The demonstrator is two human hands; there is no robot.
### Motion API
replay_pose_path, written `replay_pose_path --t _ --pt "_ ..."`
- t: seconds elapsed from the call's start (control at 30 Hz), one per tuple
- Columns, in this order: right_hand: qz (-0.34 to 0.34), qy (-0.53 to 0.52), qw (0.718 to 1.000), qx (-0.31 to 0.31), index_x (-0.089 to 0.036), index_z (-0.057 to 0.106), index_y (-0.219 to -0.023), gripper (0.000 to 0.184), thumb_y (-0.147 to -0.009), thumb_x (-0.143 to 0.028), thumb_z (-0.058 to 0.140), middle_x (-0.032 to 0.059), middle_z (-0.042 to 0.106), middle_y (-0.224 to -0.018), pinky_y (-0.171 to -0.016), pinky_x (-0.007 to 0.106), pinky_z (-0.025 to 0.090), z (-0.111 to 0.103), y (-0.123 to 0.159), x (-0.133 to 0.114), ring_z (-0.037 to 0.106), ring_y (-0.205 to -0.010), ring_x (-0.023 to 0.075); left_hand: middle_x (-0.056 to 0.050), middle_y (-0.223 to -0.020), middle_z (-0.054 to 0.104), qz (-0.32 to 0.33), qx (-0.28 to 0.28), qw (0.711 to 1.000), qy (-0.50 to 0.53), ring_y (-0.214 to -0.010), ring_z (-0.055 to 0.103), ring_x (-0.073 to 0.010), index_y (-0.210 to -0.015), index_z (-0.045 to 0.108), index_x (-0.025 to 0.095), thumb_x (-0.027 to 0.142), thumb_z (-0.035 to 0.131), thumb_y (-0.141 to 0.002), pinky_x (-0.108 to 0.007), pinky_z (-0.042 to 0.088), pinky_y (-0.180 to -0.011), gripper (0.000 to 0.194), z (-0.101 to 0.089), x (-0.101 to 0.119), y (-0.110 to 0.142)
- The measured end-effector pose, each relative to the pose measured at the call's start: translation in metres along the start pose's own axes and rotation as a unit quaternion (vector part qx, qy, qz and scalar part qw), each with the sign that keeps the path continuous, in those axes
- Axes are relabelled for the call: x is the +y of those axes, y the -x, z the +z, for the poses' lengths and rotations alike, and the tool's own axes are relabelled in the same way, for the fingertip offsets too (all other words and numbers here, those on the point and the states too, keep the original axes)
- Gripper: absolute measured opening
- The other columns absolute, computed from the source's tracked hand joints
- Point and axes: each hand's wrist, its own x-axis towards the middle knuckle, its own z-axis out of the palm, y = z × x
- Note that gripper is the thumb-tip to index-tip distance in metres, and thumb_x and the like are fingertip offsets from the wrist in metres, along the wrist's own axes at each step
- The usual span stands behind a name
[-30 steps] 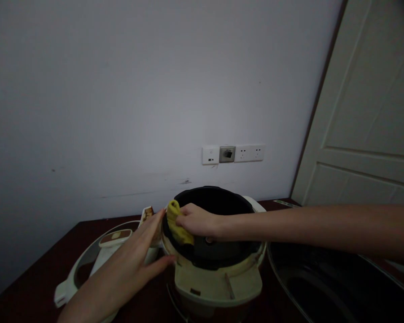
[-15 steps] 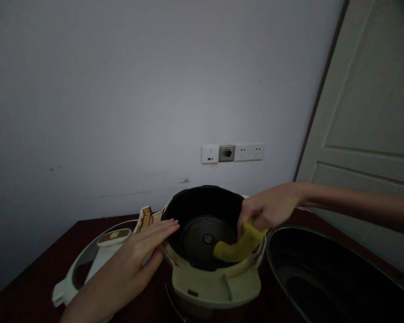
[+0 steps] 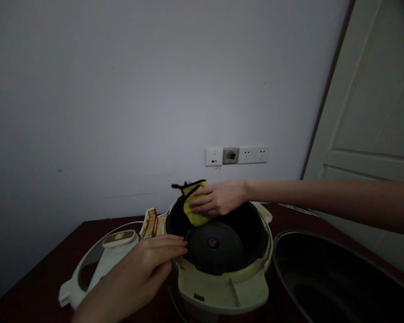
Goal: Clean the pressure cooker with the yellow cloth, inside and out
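Note:
A rice cooker body [image 3: 222, 294] with a cream rim and a dark inner well stands on the dark red table. My right hand [image 3: 222, 197] grips a yellow cloth [image 3: 197, 215] with black edging and presses it against the well's far left wall. A round plate with a small centre button [image 3: 213, 242] shows at the bottom of the well. My left hand [image 3: 155, 264] lies with straight fingers on the cooker's left rim, fingertips reaching just over the edge. The cooker's white lid [image 3: 117, 255] lies to the left, partly behind my left forearm.
A large black oval pot [image 3: 323, 269] stands right of the cooker. The table [image 3: 37, 278] meets a pale wall with a row of sockets [image 3: 252, 154]. A white panelled door [image 3: 366, 134] is at the right.
My right hand has swept the yellow cloth from the near right side of the well to its far left wall. My left hand stays at the left rim.

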Motion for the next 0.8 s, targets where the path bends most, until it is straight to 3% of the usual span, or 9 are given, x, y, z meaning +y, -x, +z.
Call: replay_pose_path --t 0.13,0.3,0.43,0.53,0.7,0.8 --pt "-0.097 0.000 0.995 0.007 -0.011 0.065 -0.105 0.035 -0.090 -0.011 0.033 0.0146 0.049 -0.132 -0.109 0.042 0.025 0.014 -0.033 0.018 0.038 -0.129 0.0241 0.001 -0.114 0.066 -0.010 0.006 1.000 0.013 -0.108 0.060 -0.0147 -0.112 0.064 0.030 0.014 0.044 -0.084 -0.029 0.050 -0.093 0.038 0.000 0.004 -0.002" --pt "-0.076 0.051 0.994 -0.062 -0.009 0.065 -0.105 0.032 -0.090 -0.011 0.038 0.0130 0.049 -0.133 -0.110 0.042 0.019 0.036 -0.026 0.048 0.032 -0.132 0.0238 0.001 -0.111 0.068 -0.005 0.019 0.999 0.028 -0.106 0.061 -0.0153 -0.109 0.067 0.029 0.011 0.044 -0.082 -0.030 0.051 -0.093 0.039 0.002 0.005 -0.003" --pt "0.043 0.036 0.988 -0.143 -0.012 0.069 -0.090 0.029 -0.086 -0.009 0.041 0.0118 0.054 -0.128 -0.105 0.043 0.023 0.038 0.005 0.043 0.035 -0.129 0.0253 0.002 -0.110 0.068 -0.007 0.023 0.999 0.030 -0.105 0.062 -0.0149 -0.107 0.067 0.031 0.010 0.044 -0.082 -0.030 0.052 -0.091 0.040 0.004 0.004 -0.004" --pt "0.160 -0.022 0.967 -0.195 -0.011 0.070 -0.078 0.022 -0.081 -0.014 0.049 0.0144 0.066 -0.102 -0.098 0.042 0.029 0.028 0.023 0.018 0.048 -0.114 0.0271 0.002 -0.110 0.068 -0.010 0.016 1.000 0.023 -0.105 0.062 -0.0148 -0.107 0.067 0.031 0.011 0.043 -0.084 -0.031 0.052 -0.091 0.039 0.004 0.004 -0.004" --pt "0.348 -0.125 0.891 -0.263 -0.008 0.071 -0.067 0.016 -0.065 -0.018 0.058 0.0160 0.068 -0.072 -0.079 0.038 0.039 -0.001 0.026 -0.027 0.060 -0.073 0.0247 0.001 -0.111 0.068 -0.011 0.011 0.999 0.031 -0.107 0.061 -0.0143 -0.109 0.066 0.029 0.012 0.041 -0.085 -0.031 0.050 -0.094 0.039 0.003 0.004 -0.003" --pt "0.440 -0.240 0.818 -0.281 -0.011 0.068 -0.058 0.011 -0.059 -0.019 0.060 0.0112 0.066 -0.063 -0.065 0.032 0.041 -0.007 0.013 -0.045 0.059 -0.064 0.0219 0.001 -0.111 0.067 -0.014 0.016 0.999 0.040 -0.106 0.061 -0.0150 -0.109 0.066 0.029 0.013 0.041 -0.085 -0.032 0.050 -0.094 0.038 0.002 0.005 -0.003"
